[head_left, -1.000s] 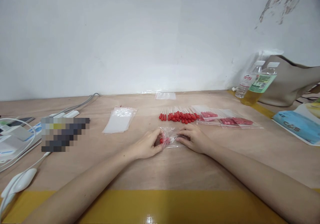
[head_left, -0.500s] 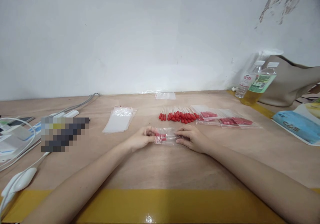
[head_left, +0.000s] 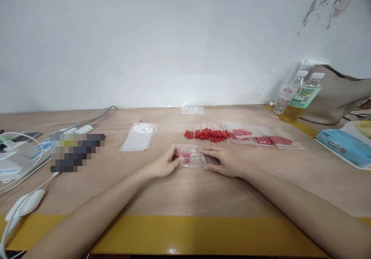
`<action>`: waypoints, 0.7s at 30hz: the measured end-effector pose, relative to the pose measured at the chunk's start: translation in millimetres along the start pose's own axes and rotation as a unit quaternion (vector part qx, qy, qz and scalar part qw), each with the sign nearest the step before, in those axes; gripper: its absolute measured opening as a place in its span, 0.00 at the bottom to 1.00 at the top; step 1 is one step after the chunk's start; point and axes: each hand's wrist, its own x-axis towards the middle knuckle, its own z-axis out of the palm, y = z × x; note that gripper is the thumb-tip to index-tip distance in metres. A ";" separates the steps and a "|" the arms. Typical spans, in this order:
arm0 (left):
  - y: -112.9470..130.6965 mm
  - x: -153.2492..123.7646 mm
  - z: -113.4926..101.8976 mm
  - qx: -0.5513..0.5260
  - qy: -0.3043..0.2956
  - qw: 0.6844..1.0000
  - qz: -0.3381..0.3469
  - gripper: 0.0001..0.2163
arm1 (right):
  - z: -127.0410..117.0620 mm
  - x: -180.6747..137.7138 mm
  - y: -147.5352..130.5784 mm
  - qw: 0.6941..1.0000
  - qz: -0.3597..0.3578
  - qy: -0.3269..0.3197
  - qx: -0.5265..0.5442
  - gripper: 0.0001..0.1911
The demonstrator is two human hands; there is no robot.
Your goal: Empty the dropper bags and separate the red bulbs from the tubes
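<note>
A clear zip bag (head_left: 194, 161) lies between my two hands, with red-tipped sticks (head_left: 185, 158) inside near its red-lined left end. My left hand (head_left: 167, 161) pinches that end between thumb and fingers. My right hand (head_left: 222, 160) grips the opposite end, thumb below and fingers above. Just beyond the bag, a pile of sticks with red tips (head_left: 207, 134) is spread on the table, white shafts pointing away from me. To the right of the pile lie several filled zip bags (head_left: 262, 139), overlapping. A stack of flat, clear zip bags (head_left: 140, 136) rests beyond my left hand.
At the left are a power strip (head_left: 43, 147) with cables, a blurred-out dark object (head_left: 77, 154) and a white cable piece (head_left: 26, 205). Two bottles (head_left: 300, 99), a grey bag (head_left: 333, 93) and a blue packet (head_left: 344, 145) stand or lie at the right. A wall closes the back.
The bag is spread wider between my hands, and the red tips inside look shifted slightly left. My left thumb and fingers have moved a little at its end. The view has tilted slightly.
</note>
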 end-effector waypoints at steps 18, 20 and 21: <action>-5.5 0.5 -12.4 0.025 -0.095 0.995 0.023 0.16 | -1.1 -1.0 4.0 1.000 -0.014 -0.009 -0.012 0.31; -5.5 1.3 -11.2 0.010 -0.080 0.997 0.012 0.15 | -1.6 -1.1 6.5 1.000 -0.018 -0.012 -0.009 0.32; -5.8 2.1 -11.4 -0.009 -0.068 0.998 0.000 0.15 | -2.0 -1.1 7.8 1.000 -0.019 -0.013 -0.006 0.33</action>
